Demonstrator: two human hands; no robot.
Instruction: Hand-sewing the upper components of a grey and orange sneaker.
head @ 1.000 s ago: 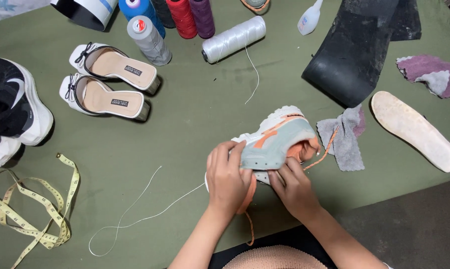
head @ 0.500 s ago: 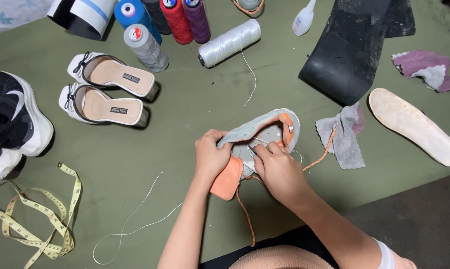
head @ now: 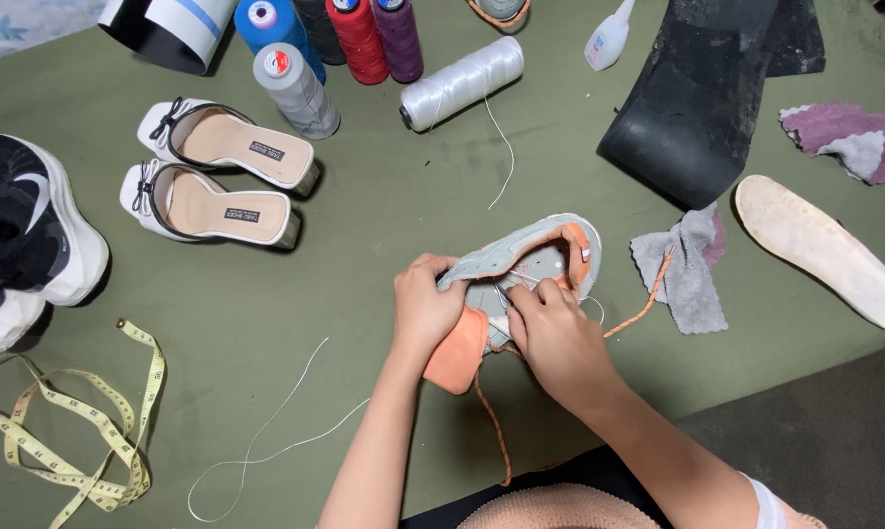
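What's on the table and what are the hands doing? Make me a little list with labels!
Left hand: grips the grey and orange sneaker at its orange tongue side
Right hand: fingertips pinch at the inside of the sneaker
Table: green cover
Near the sneaker: grey rag, white insole
Left side: white heeled sandals, black and white sneakers, yellow tape measure
Top: thread spools, black rubber sheet

Both hands [head: 491,318] grip a grey-and-orange sneaker [head: 530,264].
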